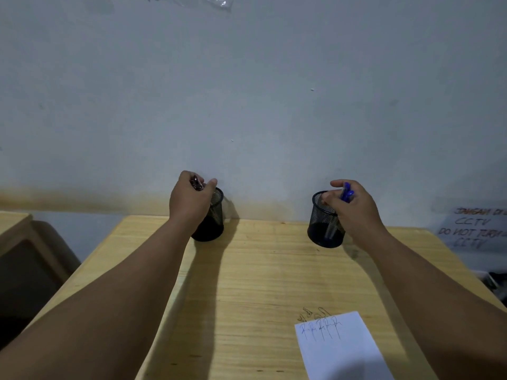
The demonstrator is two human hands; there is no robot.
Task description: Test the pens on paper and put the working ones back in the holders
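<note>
Two black mesh holders stand at the back of the wooden desk [247, 283], against the wall. Over the left holder [214, 215] my left hand [189, 200] grips dark pens [197, 183] by their tops. My right hand [354, 207] holds blue pens [346, 192] above the right holder [325, 223], and pen barrels show through its mesh. A white sheet of paper [343, 349] lies at the front right, with several blue and dark scribbles along its top edge.
A grey wall rises straight behind the holders. A handwritten CCTV notice [476, 227] hangs at the right. Another piece of wooden furniture [16, 237] stands to the left of the desk, across a gap. Dark clutter [498, 283] sits beyond the desk's right edge.
</note>
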